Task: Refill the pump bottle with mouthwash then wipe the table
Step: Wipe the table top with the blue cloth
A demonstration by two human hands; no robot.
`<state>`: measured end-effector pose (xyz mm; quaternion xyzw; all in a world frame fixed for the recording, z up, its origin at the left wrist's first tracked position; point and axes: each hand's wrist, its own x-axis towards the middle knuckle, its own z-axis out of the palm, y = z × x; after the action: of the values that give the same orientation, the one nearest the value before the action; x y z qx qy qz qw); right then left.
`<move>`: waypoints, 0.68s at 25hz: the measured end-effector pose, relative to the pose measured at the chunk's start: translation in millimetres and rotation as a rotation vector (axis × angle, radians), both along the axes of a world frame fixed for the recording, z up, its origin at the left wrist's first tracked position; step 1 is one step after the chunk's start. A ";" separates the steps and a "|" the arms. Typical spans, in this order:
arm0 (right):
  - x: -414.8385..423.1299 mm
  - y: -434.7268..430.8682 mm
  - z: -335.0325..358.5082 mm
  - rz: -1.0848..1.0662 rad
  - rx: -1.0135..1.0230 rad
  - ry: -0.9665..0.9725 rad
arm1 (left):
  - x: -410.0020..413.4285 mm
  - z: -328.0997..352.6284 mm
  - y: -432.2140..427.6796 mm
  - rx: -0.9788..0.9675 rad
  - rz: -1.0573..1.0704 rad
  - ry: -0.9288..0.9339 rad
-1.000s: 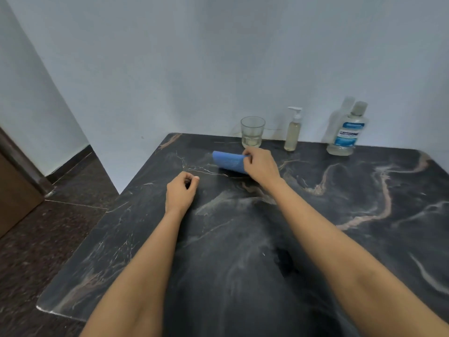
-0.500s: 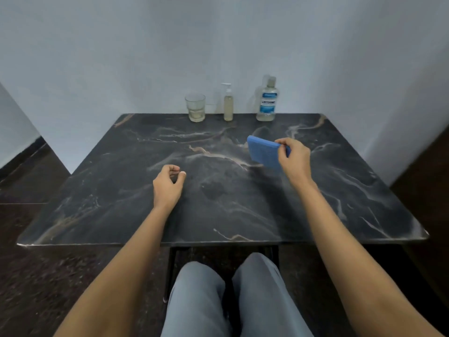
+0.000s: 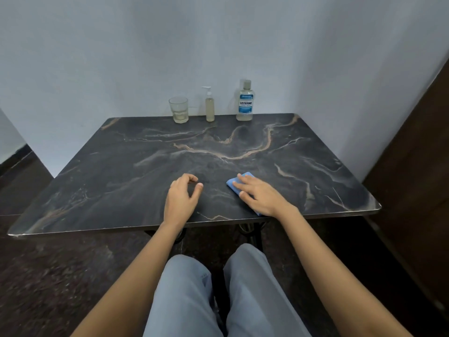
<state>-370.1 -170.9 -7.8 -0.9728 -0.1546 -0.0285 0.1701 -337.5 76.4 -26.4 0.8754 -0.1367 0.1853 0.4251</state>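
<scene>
A blue cloth (image 3: 233, 184) lies flat on the dark marble table (image 3: 145, 166) near its front edge. My right hand (image 3: 260, 194) presses down on the cloth with fingers spread, covering most of it. My left hand (image 3: 181, 197) rests on the table to the left of the cloth, fingers loosely curled and holding nothing. At the back edge stand a small pump bottle (image 3: 209, 104) with pale liquid and a clear mouthwash bottle (image 3: 245, 100) with a blue label, both upright and capped.
A drinking glass (image 3: 178, 109) with a little liquid stands left of the pump bottle. White walls close in behind and to the right of the table. My knees in grey trousers (image 3: 194, 295) are below the front edge. Dark floor lies on the left.
My right hand has brought the cloth from the back of the table toward the front edge and now lays it flat. My view has pulled back. The left hand stays near the front.
</scene>
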 end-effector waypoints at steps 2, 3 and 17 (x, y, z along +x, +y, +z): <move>11.5 6.6 -7.8 0.001 -0.104 0.085 | 4.1 0.3 1.0 0.055 0.015 0.010; 17.3 6.5 -9.9 -0.008 -0.126 0.084 | 7.8 0.8 4.2 0.082 0.030 0.018; 16.3 -67.9 -5.4 -0.274 -0.184 0.121 | 5.5 3.0 -84.6 0.181 -0.193 -0.051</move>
<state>-353.8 -238.8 -13.3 -0.9962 -0.0122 0.0214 0.0840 -332.0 -8.2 -23.4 0.8880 -0.2470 0.1527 0.3566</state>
